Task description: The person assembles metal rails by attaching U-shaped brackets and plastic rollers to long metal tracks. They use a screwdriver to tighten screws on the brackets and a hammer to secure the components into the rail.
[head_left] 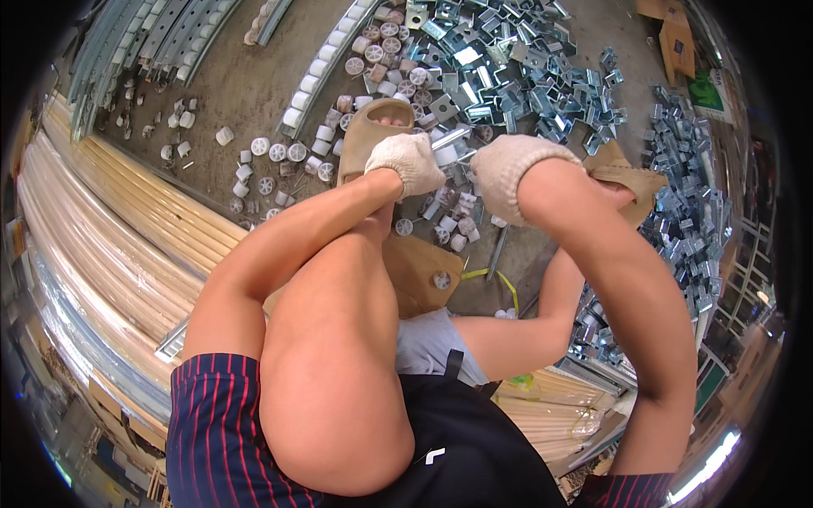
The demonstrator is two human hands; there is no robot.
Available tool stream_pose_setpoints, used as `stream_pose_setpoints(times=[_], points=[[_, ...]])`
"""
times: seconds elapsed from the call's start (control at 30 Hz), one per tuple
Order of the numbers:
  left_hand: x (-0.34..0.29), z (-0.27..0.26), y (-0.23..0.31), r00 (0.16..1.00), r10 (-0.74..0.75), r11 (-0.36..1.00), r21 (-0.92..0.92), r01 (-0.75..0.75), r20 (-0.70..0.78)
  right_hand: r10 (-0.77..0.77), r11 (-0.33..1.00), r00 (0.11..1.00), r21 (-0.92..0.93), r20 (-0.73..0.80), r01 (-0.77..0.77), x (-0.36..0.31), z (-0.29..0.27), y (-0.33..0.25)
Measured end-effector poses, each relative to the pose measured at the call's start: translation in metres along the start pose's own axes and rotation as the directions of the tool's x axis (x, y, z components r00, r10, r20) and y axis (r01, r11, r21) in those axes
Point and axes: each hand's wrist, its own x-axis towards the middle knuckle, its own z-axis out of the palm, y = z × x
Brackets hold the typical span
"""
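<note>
Both of my hands wear off-white knit gloves and are close together over the floor ahead of me. My left hand (pixel 406 166) is closed beside the toe of a tan slide sandal. A small shiny metal piece (pixel 450 138) juts from its fingers toward the other hand; its full shape is hidden. My right hand (pixel 515 173) is curled closed, facing the left across a narrow gap. What its fingers hold is out of sight behind the glove. White plastic rollers (pixel 457 229) with spoked ends lie below the hands, and a heap of bent metal brackets (pixel 500 72) lies beyond them.
A metal track filled with white rollers (pixel 318 72) runs along the floor beyond my left hand. More tracks (pixel 161 38) are stacked at far left. Long wrapped tan tubes (pixel 110 203) lie on the left. Another bracket pile (pixel 690 212) spreads at right. Flattened cardboard (pixel 415 271) lies between my legs.
</note>
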Motion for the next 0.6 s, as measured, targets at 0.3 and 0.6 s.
stream_pose_setpoints(times=[0.3,0.6], points=[[0.009,0.001,-0.008,0.999,0.028,0.999,-0.042,-0.029,-0.017,0.220,0.919,0.947,0.376,-0.233,-0.121,-0.001,0.081,-0.007],[0.007,-0.001,-0.005,1.000,0.000,0.998,-0.056,-0.001,-0.017,0.042,0.967,0.979,0.256,-0.199,0.011,0.001,0.057,0.028]])
